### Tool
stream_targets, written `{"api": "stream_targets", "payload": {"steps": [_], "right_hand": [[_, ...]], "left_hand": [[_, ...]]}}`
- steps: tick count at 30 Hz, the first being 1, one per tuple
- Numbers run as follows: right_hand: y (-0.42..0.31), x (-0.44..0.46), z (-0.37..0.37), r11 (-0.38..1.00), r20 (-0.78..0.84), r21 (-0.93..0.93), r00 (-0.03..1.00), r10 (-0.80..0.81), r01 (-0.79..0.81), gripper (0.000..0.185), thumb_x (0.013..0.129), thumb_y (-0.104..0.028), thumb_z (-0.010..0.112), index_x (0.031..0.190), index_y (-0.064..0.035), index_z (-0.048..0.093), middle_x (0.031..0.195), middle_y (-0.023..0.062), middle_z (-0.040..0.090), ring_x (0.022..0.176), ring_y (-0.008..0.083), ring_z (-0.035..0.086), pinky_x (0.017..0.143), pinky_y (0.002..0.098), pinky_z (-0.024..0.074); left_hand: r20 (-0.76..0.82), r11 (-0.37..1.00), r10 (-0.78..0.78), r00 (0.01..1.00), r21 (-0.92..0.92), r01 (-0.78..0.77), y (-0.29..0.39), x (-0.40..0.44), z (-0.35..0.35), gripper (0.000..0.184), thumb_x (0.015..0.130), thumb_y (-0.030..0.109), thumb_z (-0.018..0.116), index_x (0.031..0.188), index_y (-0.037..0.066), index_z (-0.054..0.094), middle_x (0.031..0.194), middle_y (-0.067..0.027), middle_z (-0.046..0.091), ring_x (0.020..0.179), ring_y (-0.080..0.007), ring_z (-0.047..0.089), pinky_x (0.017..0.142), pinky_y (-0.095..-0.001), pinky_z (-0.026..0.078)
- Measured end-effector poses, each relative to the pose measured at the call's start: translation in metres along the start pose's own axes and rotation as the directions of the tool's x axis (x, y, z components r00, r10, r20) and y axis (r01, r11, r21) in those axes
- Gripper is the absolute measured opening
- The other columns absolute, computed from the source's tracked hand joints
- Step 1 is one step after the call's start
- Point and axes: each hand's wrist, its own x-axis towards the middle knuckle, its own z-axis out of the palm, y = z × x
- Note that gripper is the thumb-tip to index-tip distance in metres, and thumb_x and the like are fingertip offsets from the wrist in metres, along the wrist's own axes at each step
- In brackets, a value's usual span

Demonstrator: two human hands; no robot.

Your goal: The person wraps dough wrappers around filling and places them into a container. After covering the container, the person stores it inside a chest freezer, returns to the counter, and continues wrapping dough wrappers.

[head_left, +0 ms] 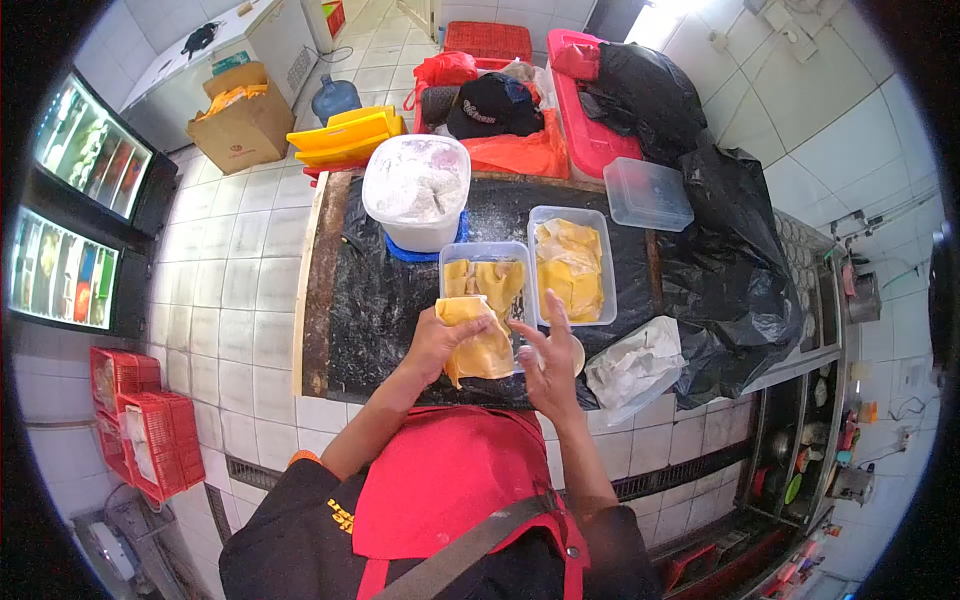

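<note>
My left hand [440, 343] grips a folded stack of yellow dough sheets [482, 356] above the near end of a clear plastic container [447, 262]. More yellow sheets [497, 277] lie inside that container. Just to the right, my right hand [550, 365] is raised with its fingers apart and nothing in it. Beyond it a second clear container [609, 268] holds another pile of yellow dough sheets [570, 270]. A small round pale object [577, 354] is partly hidden behind my right hand.
A white tub of flour [417, 190] stands at the table's far left on a blue base. A clear lid or box [650, 194], a crumpled white bag [636, 368] and black plastic sheeting [735, 270] lie to the right. Red crates [150, 440] sit on the left floor.
</note>
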Motion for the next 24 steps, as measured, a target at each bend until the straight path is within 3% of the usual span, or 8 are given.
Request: {"api": "stream_targets", "payload": {"steps": [2, 5, 7, 9, 13, 16, 22, 24], "right_hand": [[-0.011, 0.013, 0.006, 0.958, 0.088, -0.111, 0.963, -0.254, 0.263, 0.029, 0.099, -0.032, 0.056, 0.122, -0.0223, 0.070, 0.161, 0.0192, 0.021, 0.147, 0.0452, 0.017, 0.117, 0.0532, 0.0180], [-0.005, 0.028, 0.019, 0.960, 0.099, -0.158, 0.971, -0.217, 0.231, 0.028, 0.099, -0.031, 0.056, 0.123, -0.0252, 0.069, 0.164, 0.0165, 0.016, 0.149, 0.0444, 0.013, 0.118, 0.0537, 0.0142], [-0.009, 0.031, 0.022, 0.928, 0.061, -0.251, 0.961, -0.268, 0.275, 0.027, 0.096, -0.027, 0.062, 0.121, -0.0197, 0.069, 0.157, 0.0183, 0.033, 0.142, 0.0390, 0.033, 0.114, 0.0493, 0.0278], [-0.011, 0.031, 0.024, 0.962, 0.204, 0.251, 0.977, 0.057, -0.108, 0.026, 0.092, -0.020, 0.068, 0.117, -0.0116, 0.069, 0.133, 0.0179, 0.059, 0.119, 0.0306, 0.059, 0.097, 0.0404, 0.0476], [0.005, 0.021, 0.034, 0.943, 0.104, 0.282, 0.982, 0.155, -0.178, 0.028, 0.088, -0.014, 0.073, 0.114, -0.0054, 0.067, 0.105, 0.0128, 0.069, 0.092, 0.0243, 0.069, 0.078, 0.0325, 0.0551], [0.005, 0.022, 0.029, 0.977, -0.044, 0.010, 0.976, -0.214, 0.214, 0.027, 0.089, -0.014, 0.072, 0.114, -0.0049, 0.067, 0.100, 0.0109, 0.071, 0.087, 0.0213, 0.070, 0.075, 0.0308, 0.0551], [0.028, 0.026, 0.034, 0.815, 0.246, 0.480, 0.942, 0.230, -0.324, 0.024, 0.090, -0.011, 0.071, 0.112, -0.0034, 0.067, 0.092, 0.0061, 0.071, 0.086, 0.0123, 0.066, 0.075, 0.0252, 0.0519], [0.036, 0.033, 0.030, 0.841, 0.291, 0.424, 0.930, 0.224, -0.336, 0.026, 0.090, -0.013, 0.072, 0.113, -0.0018, 0.066, 0.089, 0.0053, 0.070, 0.085, 0.0113, 0.065, 0.076, 0.0256, 0.0515]], "left_hand": [[0.015, 1.000, 0.029, 0.999, 0.001, -0.029, 0.005, -0.004, 0.004, 0.036, 0.086, 0.009, 0.076, 0.119, 0.001, 0.063, 0.105, -0.0064, 0.070, 0.092, -0.0136, 0.067, 0.083, -0.0297, 0.056], [0.017, 0.996, 0.082, 0.996, 0.018, -0.083, 0.010, -0.008, 0.005, 0.040, 0.087, 0.009, 0.075, 0.123, 0.000, 0.061, 0.107, -0.0064, 0.069, 0.093, -0.0126, 0.067, 0.083, -0.0290, 0.055], [0.000, 0.993, 0.109, 0.994, 0.033, -0.109, 0.009, -0.009, 0.001, 0.041, 0.087, 0.009, 0.075, 0.125, 0.000, 0.060, 0.107, -0.0064, 0.069, 0.094, -0.0124, 0.066, 0.083, -0.0289, 0.055], [-0.013, 0.993, 0.083, 0.996, -0.078, -0.084, 0.003, -0.006, -0.002, 0.044, 0.087, 0.010, 0.075, 0.127, 0.000, 0.059, 0.108, -0.0068, 0.069, 0.094, -0.0123, 0.066, 0.084, -0.0289, 0.055], [-0.005, 0.998, 0.063, 0.998, 0.029, -0.063, -0.006, 0.000, -0.012, 0.048, 0.087, 0.010, 0.075, 0.130, 0.000, 0.056, 0.108, -0.0066, 0.069, 0.094, -0.0126, 0.066, 0.084, -0.0285, 0.055], [0.073, 0.929, 0.205, 0.976, 0.300, -0.218, -0.008, 0.005, -0.014, 0.057, 0.086, 0.013, 0.077, 0.135, 0.000, 0.052, 0.108, -0.0067, 0.068, 0.092, -0.0132, 0.066, 0.083, -0.0283, 0.054], [0.230, 0.829, -0.027, 0.973, 0.549, -0.107, -0.004, 0.007, -0.012, 0.076, 0.084, 0.008, 0.078, 0.148, 0.004, 0.037, 0.114, -0.0064, 0.065, 0.100, -0.0128, 0.063, 0.089, -0.0284, 0.052], [0.274, 0.989, -0.044, 0.961, 0.151, 0.003, -0.011, 0.008, -0.010, 0.090, 0.081, 0.014, 0.081, 0.152, 0.002, 0.029, 0.122, -0.0087, 0.063, 0.108, -0.0145, 0.060, 0.094, -0.0311, 0.049]]}}
